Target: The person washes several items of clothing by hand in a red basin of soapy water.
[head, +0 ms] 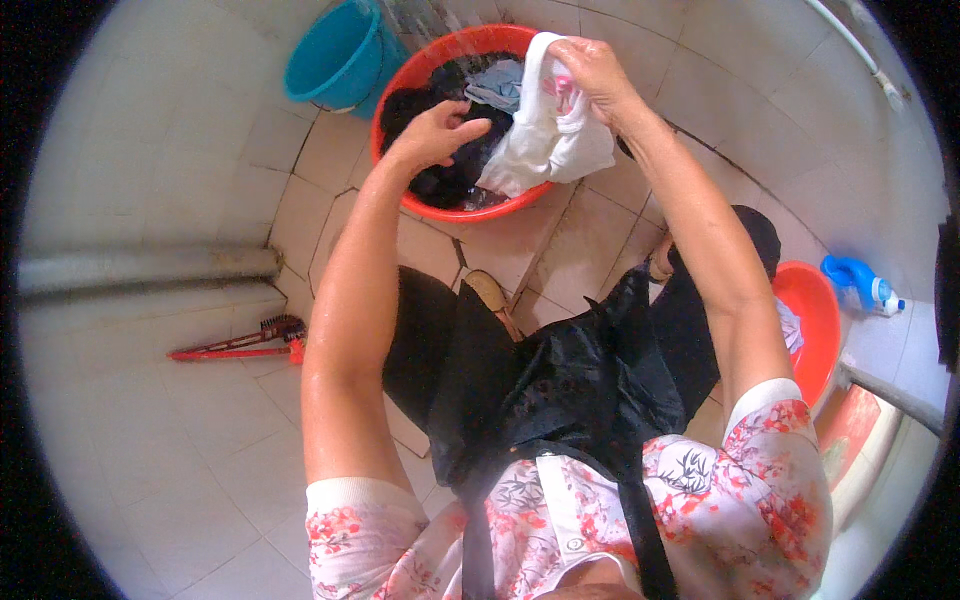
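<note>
My right hand (596,71) grips a white cloth garment (551,150) with a pink print. The garment hangs over the right side of a red plastic basin (465,215). Over the basin's left half, my left hand (442,135) is held with its fingers apart and nothing in it. Dark wet clothes (427,97) fill much of the basin, with a grey-blue cloth (499,84) on them near the far side. Streaks of water (442,22) fall into the basin from above. Part of the dark clothes is hidden by the white garment.
A blue bucket (330,56) stands left of the basin. On the right are a second red basin (817,322) holding pale cloth and a blue bottle (862,283). Brushes with red handles (240,345) lie by the left wall, below a thick pipe (150,271).
</note>
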Available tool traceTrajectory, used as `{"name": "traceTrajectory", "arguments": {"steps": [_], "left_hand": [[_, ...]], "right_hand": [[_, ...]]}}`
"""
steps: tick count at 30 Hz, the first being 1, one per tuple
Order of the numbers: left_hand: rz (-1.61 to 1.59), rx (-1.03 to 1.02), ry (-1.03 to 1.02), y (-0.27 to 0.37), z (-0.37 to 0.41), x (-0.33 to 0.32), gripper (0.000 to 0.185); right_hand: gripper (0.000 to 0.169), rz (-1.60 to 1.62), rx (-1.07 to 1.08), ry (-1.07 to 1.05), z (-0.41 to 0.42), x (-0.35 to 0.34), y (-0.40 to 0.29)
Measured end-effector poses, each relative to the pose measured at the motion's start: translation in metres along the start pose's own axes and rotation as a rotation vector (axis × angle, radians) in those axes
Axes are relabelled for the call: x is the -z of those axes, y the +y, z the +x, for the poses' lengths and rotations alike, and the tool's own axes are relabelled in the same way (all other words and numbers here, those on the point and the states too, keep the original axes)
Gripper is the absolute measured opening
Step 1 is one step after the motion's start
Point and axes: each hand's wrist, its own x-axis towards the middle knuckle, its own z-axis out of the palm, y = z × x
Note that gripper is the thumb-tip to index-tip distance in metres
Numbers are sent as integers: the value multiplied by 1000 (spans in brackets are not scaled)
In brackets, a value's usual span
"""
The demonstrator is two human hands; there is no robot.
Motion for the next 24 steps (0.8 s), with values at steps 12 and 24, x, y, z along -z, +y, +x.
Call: {"name": "traceTrajectory", "arguments": {"steps": [12, 24], "left_hand": [[142, -161, 253, -18, 57, 53, 21], [137, 27, 78, -31, 51, 162, 39]], "right_hand": [[17, -1275, 334, -150, 12, 7, 21], [24, -1018, 114, -203, 101, 6, -44]]}}
